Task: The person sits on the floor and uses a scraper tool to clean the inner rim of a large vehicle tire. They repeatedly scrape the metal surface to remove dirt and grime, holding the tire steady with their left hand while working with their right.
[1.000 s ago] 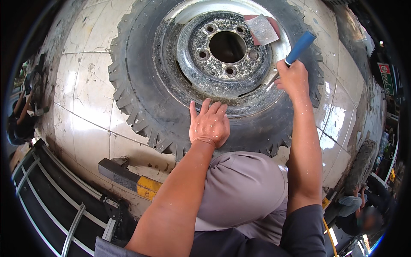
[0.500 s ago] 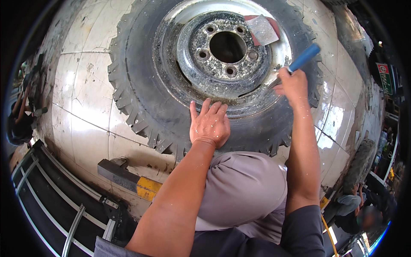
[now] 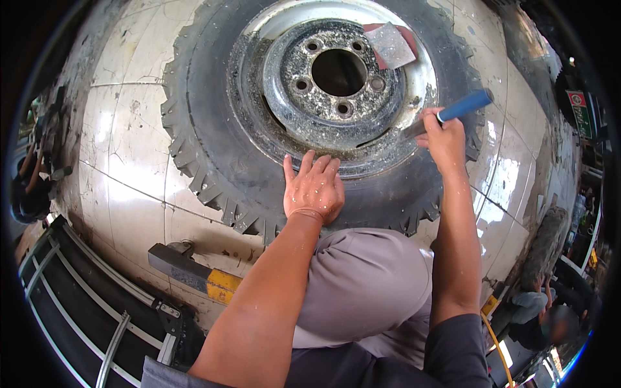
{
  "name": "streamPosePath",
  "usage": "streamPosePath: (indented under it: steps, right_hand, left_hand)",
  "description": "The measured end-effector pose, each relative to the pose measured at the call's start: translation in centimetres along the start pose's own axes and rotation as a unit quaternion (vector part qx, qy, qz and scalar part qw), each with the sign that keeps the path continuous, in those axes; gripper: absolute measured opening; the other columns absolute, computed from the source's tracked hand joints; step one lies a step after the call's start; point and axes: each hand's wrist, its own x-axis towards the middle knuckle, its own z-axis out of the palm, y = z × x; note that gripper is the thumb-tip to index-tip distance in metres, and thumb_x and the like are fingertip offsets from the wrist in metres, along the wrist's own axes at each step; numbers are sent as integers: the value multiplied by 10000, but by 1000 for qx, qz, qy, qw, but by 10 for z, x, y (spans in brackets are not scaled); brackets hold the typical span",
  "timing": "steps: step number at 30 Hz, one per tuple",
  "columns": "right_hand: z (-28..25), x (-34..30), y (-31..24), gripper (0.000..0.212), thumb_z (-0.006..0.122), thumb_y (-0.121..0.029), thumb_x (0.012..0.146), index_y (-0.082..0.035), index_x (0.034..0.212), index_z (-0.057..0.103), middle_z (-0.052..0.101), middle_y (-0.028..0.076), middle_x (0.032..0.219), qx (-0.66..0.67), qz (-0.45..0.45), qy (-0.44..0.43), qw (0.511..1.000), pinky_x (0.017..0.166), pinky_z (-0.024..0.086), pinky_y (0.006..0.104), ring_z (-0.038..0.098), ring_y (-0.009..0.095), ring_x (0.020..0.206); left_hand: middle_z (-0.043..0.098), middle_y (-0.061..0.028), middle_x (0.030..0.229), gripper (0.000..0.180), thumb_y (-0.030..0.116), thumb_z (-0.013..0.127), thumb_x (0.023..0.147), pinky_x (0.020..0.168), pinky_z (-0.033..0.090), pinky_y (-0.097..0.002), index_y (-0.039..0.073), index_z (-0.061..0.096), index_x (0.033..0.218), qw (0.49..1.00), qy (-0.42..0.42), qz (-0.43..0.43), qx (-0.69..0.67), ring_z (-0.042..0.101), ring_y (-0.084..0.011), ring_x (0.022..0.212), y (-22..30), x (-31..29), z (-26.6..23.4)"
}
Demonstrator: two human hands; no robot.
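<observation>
A big black tyre (image 3: 207,116) with a chunky tread lies flat on the tiled floor before me, around a worn, flaking metal wheel rim (image 3: 284,68). On the rim's near edge and the tyre's sidewall rests my left hand (image 3: 314,189), palm down with its fingers stretched out. My right hand (image 3: 445,141) grips a blue-handled scraper (image 3: 467,105) at the rim's right side. Its blade is blurred and points down-left toward the rim. Pale flecks dot both hands. A folded piece of sandpaper (image 3: 391,46), grey and reddish, lies on the upper right of the rim.
A black-and-yellow bar (image 3: 187,270) lies left of my grey-clad knee (image 3: 362,284). Metal framing on a dark panel (image 3: 90,310) stands at the lower left. One person (image 3: 543,317) is low at the right, another (image 3: 29,184) at the far left.
My right hand has shifted slightly downward, and the scraper's handle has tipped lower and to the right. My left hand stays on the rim's edge.
</observation>
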Motion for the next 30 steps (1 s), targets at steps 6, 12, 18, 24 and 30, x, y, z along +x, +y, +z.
streamPosePath:
  steps: [6,12,18,24,30]
  right_hand:
    - [-11,0,9,278,618,-217,970,31,1071,695,707,114,864,-2,-35,-3,999,605,588,302,714,191,651]
    - [-16,2,1,253,621,-199,987,27,1073,695,706,112,895,41,-13,5,999,598,587,291,709,175,675]
    - [-16,-5,8,220,583,-161,997,6,1083,697,708,125,1001,47,15,-34,998,631,603,293,711,178,737]
    - [-9,-4,18,223,554,-136,1003,5,1119,682,709,133,1032,77,31,-65,994,629,610,301,721,202,787]
    - [-16,1,17,217,567,-133,987,8,1099,688,703,135,1010,86,-1,3,996,610,599,295,718,190,763]
  left_hand:
    - [574,25,1445,416,257,466,988,1244,169,-583,203,614,1373,1000,10,6,3,410,-224,1441,3,6,-1]
    - [578,27,1436,416,263,460,994,1246,158,-584,203,606,1380,1000,20,11,-2,397,-223,1447,2,4,2]
    - [572,29,1441,414,272,460,995,1249,155,-581,205,610,1375,1000,4,6,-1,397,-224,1447,1,6,-1]
    - [562,28,1451,414,274,466,990,1249,156,-584,201,613,1370,1000,-2,0,-5,394,-222,1449,0,1,0]
    - [563,21,1451,414,271,470,988,1248,157,-587,202,612,1370,1000,10,4,-7,394,-223,1448,1,3,3]
